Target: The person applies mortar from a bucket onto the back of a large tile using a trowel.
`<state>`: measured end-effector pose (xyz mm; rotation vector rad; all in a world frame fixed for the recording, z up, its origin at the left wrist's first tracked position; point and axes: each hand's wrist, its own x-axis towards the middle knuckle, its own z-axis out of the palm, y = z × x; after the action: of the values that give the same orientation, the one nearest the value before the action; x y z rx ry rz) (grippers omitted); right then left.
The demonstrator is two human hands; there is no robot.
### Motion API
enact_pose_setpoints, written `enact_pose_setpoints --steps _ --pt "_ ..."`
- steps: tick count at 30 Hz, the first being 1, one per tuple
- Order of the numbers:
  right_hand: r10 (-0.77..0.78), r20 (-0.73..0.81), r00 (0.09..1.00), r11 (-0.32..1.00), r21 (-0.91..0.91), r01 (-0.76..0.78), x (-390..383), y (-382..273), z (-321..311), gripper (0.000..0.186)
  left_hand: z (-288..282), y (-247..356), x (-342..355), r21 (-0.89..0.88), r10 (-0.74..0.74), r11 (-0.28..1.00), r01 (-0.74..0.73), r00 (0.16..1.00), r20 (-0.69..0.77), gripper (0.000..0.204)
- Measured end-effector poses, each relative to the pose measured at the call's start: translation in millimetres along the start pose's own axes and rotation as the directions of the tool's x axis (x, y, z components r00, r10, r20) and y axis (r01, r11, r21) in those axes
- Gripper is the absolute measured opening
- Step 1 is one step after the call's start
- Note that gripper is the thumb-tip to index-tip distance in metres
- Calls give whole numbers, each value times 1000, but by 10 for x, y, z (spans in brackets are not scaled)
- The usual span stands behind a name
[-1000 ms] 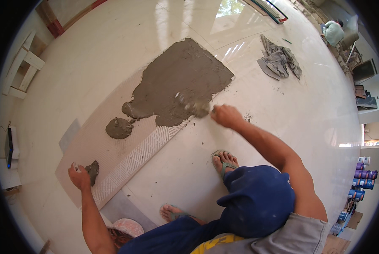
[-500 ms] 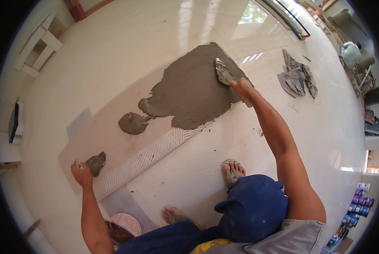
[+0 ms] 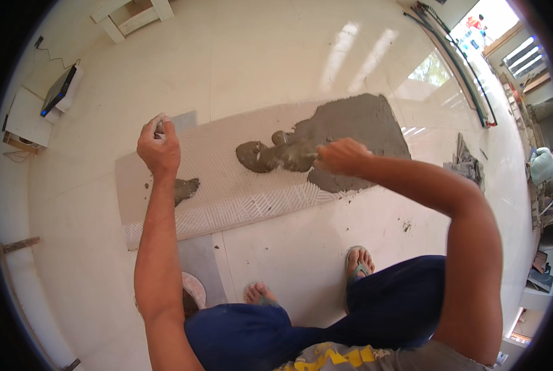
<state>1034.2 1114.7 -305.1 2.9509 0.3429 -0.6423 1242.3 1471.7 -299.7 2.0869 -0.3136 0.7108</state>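
Observation:
My right hand (image 3: pixel 344 156) grips a trowel (image 3: pixel 298 154), its blade blurred by motion over wet grey mortar. A wide layer of mortar (image 3: pixel 363 120) covers the right part of a large tile (image 3: pixel 218 127) with a ridged surface, which lies on the floor. A smaller mortar heap (image 3: pixel 255 156) sits to the left of the blade. Above the tile's left end, my left hand (image 3: pixel 159 145) is raised, its fingers curled closed; what they hold, if anything, is hidden. A small mortar lump (image 3: pixel 185 190) lies beside my left wrist, partly covered by it.
A bucket (image 3: pixel 194 290) stands by my left forearm, partly hidden. Crumpled grey cloth (image 3: pixel 467 164) lies to the right. A wooden frame (image 3: pixel 134 18) and a dark flat device (image 3: pixel 59 89) are at the far left, long bars (image 3: pixel 455 62) at the far right. Mortar crumbs dot the floor.
My right hand has brought the trowel from the far right of the mortar leftward to the small heap. My left hand has lifted away from the mortar lump. The view has shifted.

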Motion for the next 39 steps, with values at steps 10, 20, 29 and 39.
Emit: enact_pose_setpoints --steps 10,20,29,39 --pt "467 -107 878 865 262 -428 545 108 633 32 -927 770 -149 -173 224 958 -229 974 -43 26" --pt "721 106 685 599 403 -692 -58 748 919 48 -3295 200 -728 318 -56 935 157 951 -304 37" --pt "479 60 876 789 410 -459 236 63 529 48 -3256 415 -1719 -120 -191 970 210 969 155 41" --pt "666 36 745 665 425 -614 446 593 648 43 -2324 1245 -1243 -645 294 764 -7 894 338 62"
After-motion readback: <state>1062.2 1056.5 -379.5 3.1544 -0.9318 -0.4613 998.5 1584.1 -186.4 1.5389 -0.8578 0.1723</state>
